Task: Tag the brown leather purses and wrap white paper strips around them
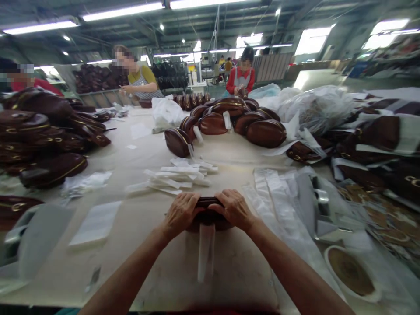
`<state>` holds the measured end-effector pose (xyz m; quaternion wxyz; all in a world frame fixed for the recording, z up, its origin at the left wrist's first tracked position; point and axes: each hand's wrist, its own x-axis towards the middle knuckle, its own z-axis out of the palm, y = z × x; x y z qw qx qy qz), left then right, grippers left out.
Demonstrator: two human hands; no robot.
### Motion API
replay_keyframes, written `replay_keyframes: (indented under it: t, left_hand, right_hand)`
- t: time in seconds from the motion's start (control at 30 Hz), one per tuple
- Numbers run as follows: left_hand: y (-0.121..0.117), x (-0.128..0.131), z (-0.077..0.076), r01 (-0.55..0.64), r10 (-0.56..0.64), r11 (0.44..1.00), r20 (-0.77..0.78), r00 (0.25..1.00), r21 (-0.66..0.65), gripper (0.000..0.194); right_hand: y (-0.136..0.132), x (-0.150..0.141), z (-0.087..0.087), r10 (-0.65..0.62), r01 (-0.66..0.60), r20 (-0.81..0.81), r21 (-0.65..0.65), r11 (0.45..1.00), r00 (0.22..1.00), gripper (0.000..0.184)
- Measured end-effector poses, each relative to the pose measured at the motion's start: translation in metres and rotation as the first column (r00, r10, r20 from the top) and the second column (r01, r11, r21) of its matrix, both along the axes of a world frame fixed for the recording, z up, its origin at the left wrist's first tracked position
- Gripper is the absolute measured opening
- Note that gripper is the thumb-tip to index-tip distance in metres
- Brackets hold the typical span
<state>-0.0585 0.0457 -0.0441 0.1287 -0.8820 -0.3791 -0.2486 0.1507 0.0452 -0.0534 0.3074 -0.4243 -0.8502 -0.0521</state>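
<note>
My left hand [181, 213] and my right hand [236, 211] grip the two ends of a dark brown leather bag [210, 217] above the table. Both thumbs press on the near side and the fingers wrap over the top. From the bag's near side a white paper strip [206, 256] hangs down. Just beyond my hands lies a loose pile of white paper strips [177, 176]. Farther back, several finished-looking brown oval bags [266, 132] are heaped, and one bag with a gold zip [177, 142] lies at the heap's left.
Brown bags [49, 168] are stacked on the left, more [377, 131] on the right. Clear plastic sleeves [272, 197], a tape roll [352, 271] and a white sheet [96, 222] lie on the table [157, 280]. Co-workers [139, 76] stand across and at far left.
</note>
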Motion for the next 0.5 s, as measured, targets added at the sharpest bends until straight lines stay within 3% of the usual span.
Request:
replay_keyframes:
  t: [0.13,0.4,0.5]
  left_hand:
    - [0.002,0.008,0.005,0.098,-0.101,0.993,0.053,0.993,0.065,0.019]
    - [0.003,0.031,-0.001,0.018,-0.019,1.000,-0.086,0.996,-0.016,0.015]
    - [-0.003,0.037,0.003,0.023,-0.021,0.999,-0.057,0.998,0.032,0.019]
  right_hand:
    - [-0.005,0.009,0.008,-0.020,0.020,0.010,0.023,1.000,1.000,0.049]
    - [0.000,0.027,-0.010,-0.053,0.052,-0.023,-0.019,0.998,0.998,0.047]
    - [-0.004,0.027,-0.008,-0.034,0.034,-0.018,-0.015,0.999,0.999,0.047]
